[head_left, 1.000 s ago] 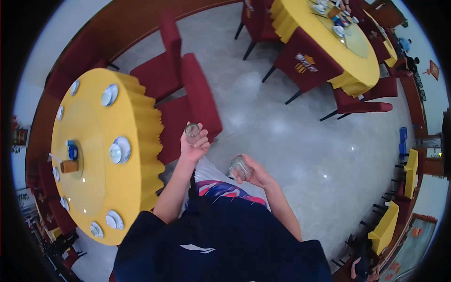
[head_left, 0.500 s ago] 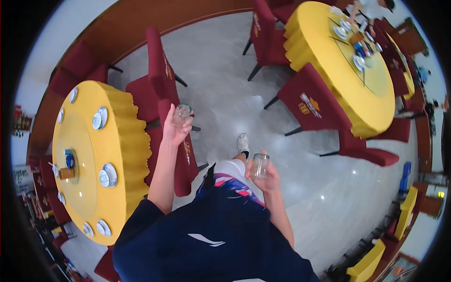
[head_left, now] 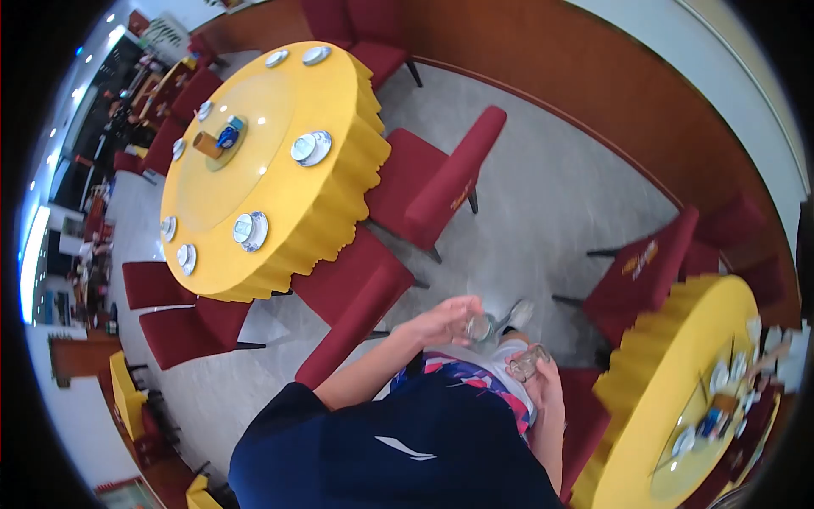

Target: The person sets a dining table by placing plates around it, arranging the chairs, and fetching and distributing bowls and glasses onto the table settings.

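In front of my body, my left hand [head_left: 443,322] is closed around a clear drinking glass [head_left: 480,327], tilted on its side. Lower and to the right, my right hand [head_left: 547,388] grips a second clear glass [head_left: 527,363], also tilted. Only a small gap separates the two glasses, and both look see-through. Below them show my shorts and one white shoe [head_left: 522,314] on the grey floor. Nearest to my left hand is a dark red chair [head_left: 360,284].
A round table with a yellow cloth [head_left: 348,93] stands ahead-left, set with cup-and-saucer stacks [head_left: 251,231] and a wooden box [head_left: 207,144] on its glass turntable. Red chairs surround it. At right is another yellow-clothed table [head_left: 632,399] with dishes; a red chair [head_left: 649,263] stands beside it.
My view has swung left, so the left table sits further right and the other table lower. My hands have come closer together, each still holding its glass.
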